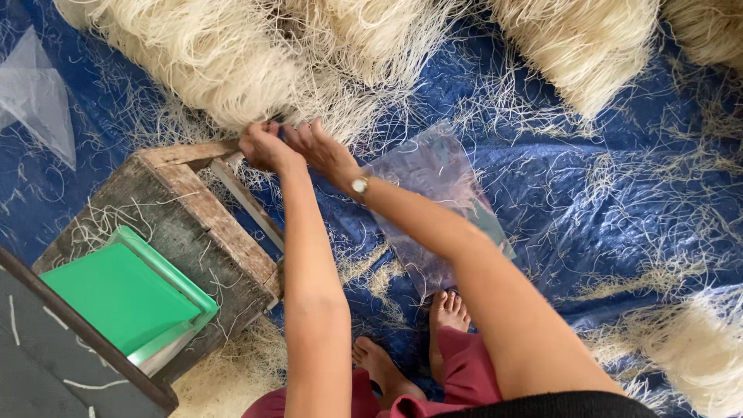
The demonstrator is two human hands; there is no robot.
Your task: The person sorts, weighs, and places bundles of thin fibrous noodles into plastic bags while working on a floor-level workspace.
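Both my hands reach forward to the near edge of a big heap of pale thin noodle strands [232, 54] lying on a blue tarpaulin [588, 201]. My left hand [263, 147] is closed around a small bunch of strands at the heap's edge. Beside it, touching the same strands, my right hand [321, 151] has its fingers spread; a watch sits on that wrist. A clear plastic bag [433, 186] lies flat on the tarpaulin under my right forearm.
A worn wooden box [201, 224] stands at the left with a green plastic tray [124, 298] on it. More noodle heaps [580, 46] lie at the top right and at the lower right [696, 348]. Another clear bag [35, 93] is far left. My bare feet [418, 340] rest below.
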